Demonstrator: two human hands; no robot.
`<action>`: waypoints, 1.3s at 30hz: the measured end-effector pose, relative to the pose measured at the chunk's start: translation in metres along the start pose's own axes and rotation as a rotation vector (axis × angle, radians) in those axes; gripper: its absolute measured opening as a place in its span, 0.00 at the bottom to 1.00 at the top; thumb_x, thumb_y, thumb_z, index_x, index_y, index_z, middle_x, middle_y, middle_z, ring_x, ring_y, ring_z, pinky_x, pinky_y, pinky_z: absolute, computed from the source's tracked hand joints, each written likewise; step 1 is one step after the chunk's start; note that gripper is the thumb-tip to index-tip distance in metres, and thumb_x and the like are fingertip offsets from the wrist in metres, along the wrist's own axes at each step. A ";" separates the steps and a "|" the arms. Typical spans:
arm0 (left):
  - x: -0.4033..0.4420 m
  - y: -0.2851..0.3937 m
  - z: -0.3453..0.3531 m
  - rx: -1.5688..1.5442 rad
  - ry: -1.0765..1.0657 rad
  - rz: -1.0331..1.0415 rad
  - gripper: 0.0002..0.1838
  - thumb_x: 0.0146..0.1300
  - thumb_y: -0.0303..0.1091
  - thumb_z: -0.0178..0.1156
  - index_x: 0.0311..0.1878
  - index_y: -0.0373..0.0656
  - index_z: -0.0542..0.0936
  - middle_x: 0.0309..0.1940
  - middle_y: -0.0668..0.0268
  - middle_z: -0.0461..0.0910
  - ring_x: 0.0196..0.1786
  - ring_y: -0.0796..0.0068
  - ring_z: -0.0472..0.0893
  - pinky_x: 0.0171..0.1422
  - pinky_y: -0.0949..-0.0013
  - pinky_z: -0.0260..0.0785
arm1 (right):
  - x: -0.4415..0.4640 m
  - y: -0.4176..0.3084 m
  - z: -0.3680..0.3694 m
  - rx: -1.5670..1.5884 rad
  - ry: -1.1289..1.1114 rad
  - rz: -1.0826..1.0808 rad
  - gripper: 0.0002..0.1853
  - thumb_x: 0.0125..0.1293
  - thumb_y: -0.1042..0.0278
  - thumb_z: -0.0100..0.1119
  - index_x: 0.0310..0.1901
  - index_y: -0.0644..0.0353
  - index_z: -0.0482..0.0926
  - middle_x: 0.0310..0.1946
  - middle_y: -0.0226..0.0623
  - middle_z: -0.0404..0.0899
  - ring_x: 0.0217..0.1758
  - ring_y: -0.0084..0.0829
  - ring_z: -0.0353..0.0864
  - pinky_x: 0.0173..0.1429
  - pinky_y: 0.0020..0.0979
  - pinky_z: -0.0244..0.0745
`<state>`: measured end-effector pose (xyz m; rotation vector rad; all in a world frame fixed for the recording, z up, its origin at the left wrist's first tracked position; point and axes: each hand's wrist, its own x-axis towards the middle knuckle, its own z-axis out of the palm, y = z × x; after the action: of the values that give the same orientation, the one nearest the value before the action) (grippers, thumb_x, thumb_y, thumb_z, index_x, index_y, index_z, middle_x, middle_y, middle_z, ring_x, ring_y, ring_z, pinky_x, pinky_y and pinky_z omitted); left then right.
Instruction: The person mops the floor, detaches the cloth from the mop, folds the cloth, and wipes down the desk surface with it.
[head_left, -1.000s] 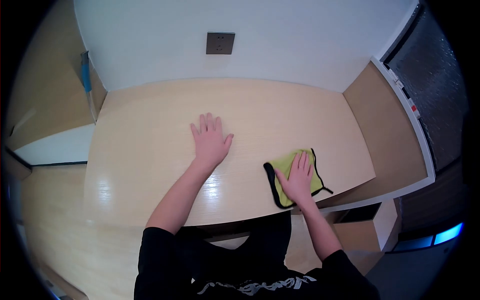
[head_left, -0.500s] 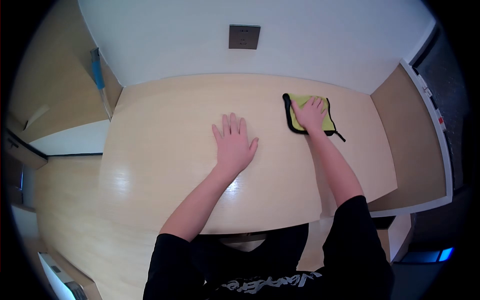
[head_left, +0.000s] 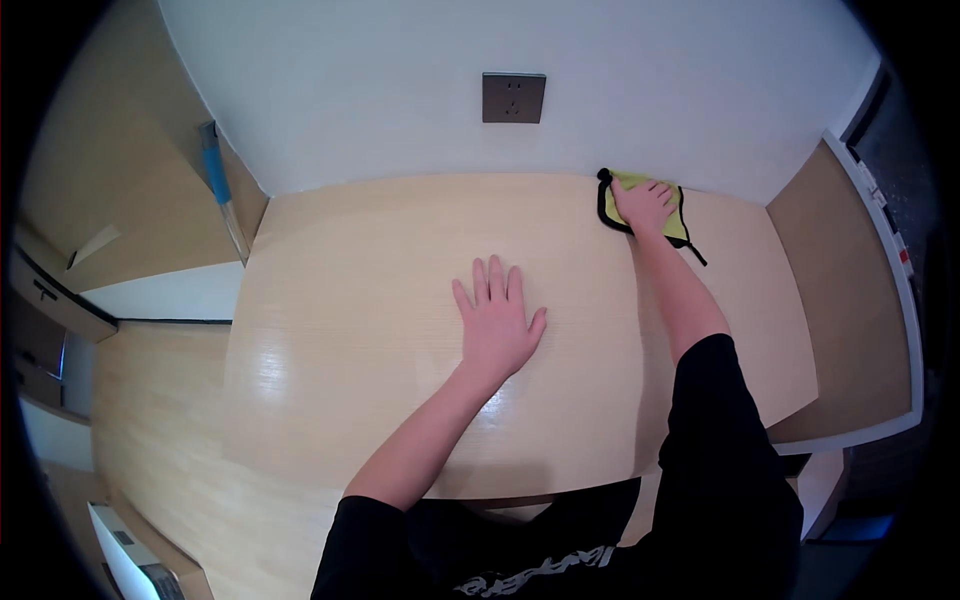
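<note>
Head view: a person in a black short-sleeved top presses the right hand (head_left: 647, 207) on a yellow-green cloth with black edging (head_left: 683, 212) at the back of a pale wood-grain surface (head_left: 400, 260), against the white wall (head_left: 380, 90), fingers extended over the fabric rather than closed around it; the left hand (head_left: 497, 325) lies palm down near the middle, fingers open and spread, well apart from the cloth, below a dark square wall socket (head_left: 514, 98)
</note>
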<state>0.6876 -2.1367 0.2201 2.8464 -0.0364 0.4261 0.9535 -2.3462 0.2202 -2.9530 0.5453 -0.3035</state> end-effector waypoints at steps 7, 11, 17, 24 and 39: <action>0.001 -0.005 0.007 0.029 -0.029 -0.031 0.37 0.63 0.53 0.53 0.68 0.38 0.63 0.72 0.48 0.54 0.75 0.46 0.50 0.73 0.34 0.38 | -0.062 0.041 -0.016 0.029 0.003 -0.248 0.47 0.62 0.30 0.43 0.69 0.66 0.58 0.72 0.50 0.54 0.77 0.43 0.48 0.76 0.48 0.43; 0.000 -0.008 0.011 -0.006 -0.036 -0.013 0.36 0.63 0.53 0.53 0.68 0.38 0.63 0.72 0.48 0.54 0.75 0.47 0.50 0.73 0.35 0.38 | -0.140 0.109 -0.024 0.007 0.033 -0.428 0.45 0.64 0.33 0.43 0.70 0.65 0.57 0.72 0.50 0.54 0.77 0.44 0.48 0.76 0.49 0.44; 0.001 -0.012 0.014 0.010 0.012 -0.020 0.35 0.64 0.52 0.53 0.67 0.39 0.64 0.71 0.49 0.55 0.75 0.49 0.51 0.74 0.37 0.39 | -0.279 0.207 -0.078 0.021 -0.017 -0.549 0.43 0.65 0.43 0.52 0.70 0.68 0.54 0.72 0.53 0.51 0.77 0.46 0.47 0.75 0.50 0.44; -0.001 -0.010 0.012 -0.008 0.010 0.009 0.35 0.65 0.52 0.51 0.67 0.36 0.64 0.70 0.45 0.56 0.74 0.45 0.51 0.72 0.35 0.39 | -0.326 0.232 -0.104 -0.008 -0.119 -0.480 0.46 0.64 0.43 0.53 0.71 0.71 0.50 0.73 0.54 0.48 0.77 0.48 0.45 0.76 0.50 0.40; 0.001 -0.001 0.004 0.037 -0.008 -0.002 0.34 0.64 0.49 0.53 0.66 0.36 0.63 0.70 0.46 0.55 0.74 0.46 0.51 0.72 0.35 0.41 | -0.106 0.143 -0.034 -0.042 0.026 -0.381 0.48 0.64 0.29 0.42 0.70 0.68 0.55 0.72 0.52 0.51 0.77 0.44 0.46 0.76 0.50 0.41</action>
<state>0.6896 -2.1364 0.2163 2.8840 -0.0269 0.4197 0.8008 -2.4431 0.2120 -3.0818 -0.0148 -0.3703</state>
